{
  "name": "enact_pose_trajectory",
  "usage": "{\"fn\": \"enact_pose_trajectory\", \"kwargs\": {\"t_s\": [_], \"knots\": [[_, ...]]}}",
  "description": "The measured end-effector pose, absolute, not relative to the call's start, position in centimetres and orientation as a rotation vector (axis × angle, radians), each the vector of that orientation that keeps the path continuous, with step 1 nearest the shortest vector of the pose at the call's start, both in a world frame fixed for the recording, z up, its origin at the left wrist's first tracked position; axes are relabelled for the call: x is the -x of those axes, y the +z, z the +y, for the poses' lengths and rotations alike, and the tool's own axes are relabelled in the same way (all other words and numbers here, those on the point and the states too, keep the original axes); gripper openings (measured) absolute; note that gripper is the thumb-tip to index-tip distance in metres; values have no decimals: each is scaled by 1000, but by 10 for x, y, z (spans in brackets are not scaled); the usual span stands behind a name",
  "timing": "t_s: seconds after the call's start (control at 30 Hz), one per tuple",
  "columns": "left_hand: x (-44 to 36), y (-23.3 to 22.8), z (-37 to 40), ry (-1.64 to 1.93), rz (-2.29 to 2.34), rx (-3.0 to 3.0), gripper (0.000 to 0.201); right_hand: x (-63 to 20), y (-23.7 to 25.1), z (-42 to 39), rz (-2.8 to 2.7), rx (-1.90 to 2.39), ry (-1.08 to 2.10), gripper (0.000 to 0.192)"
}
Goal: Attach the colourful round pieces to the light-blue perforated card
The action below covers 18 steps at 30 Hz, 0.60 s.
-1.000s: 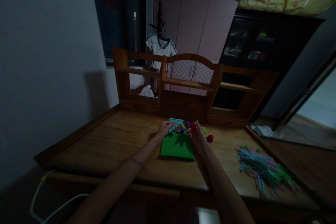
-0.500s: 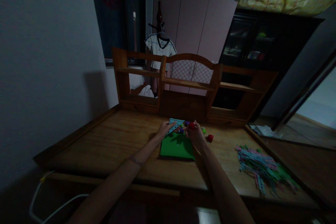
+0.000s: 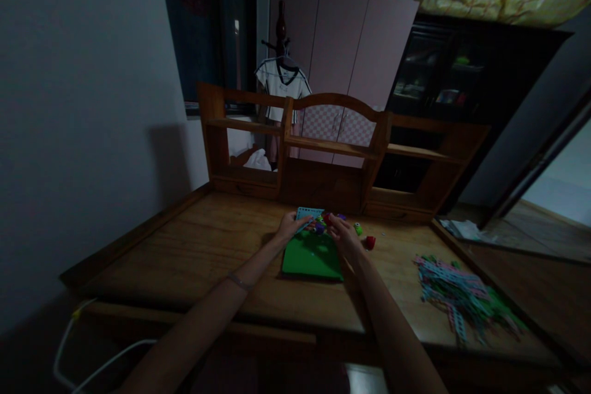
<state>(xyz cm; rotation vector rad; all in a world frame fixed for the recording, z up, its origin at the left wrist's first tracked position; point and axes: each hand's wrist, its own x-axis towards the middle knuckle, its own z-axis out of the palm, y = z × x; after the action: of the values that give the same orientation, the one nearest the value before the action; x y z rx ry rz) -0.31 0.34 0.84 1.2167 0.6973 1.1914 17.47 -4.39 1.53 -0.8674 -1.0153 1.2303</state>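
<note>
Strip [image 3: 308, 215], pale blue and perforated, is pinched at its edge by the left hand [image 3: 290, 225] above a green board [image 3: 310, 258] on the surface [image 3: 207, 252]. Right hand [image 3: 340, 235] pinches small coloured pieces [image 3: 324, 221]; these could slip and roll toward loose ones [image 3: 369, 242]. No writing is legible.

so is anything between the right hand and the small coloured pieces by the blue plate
Nothing visible does. The right hand is already at the cluster of small coloured pieces above the green board, beside the blue plate that the left hand holds. Its fingers look in contact, though the dim light blurs it.
</note>
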Motion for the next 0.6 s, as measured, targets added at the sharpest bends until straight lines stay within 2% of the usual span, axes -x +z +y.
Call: {"fn": "enact_pose_trajectory", "kwargs": {"t_s": [0.6], "knots": [[2, 7, -1, 1320, 910, -1617, 42, -170, 18, -50, -1225, 900, 1300, 30]]}}
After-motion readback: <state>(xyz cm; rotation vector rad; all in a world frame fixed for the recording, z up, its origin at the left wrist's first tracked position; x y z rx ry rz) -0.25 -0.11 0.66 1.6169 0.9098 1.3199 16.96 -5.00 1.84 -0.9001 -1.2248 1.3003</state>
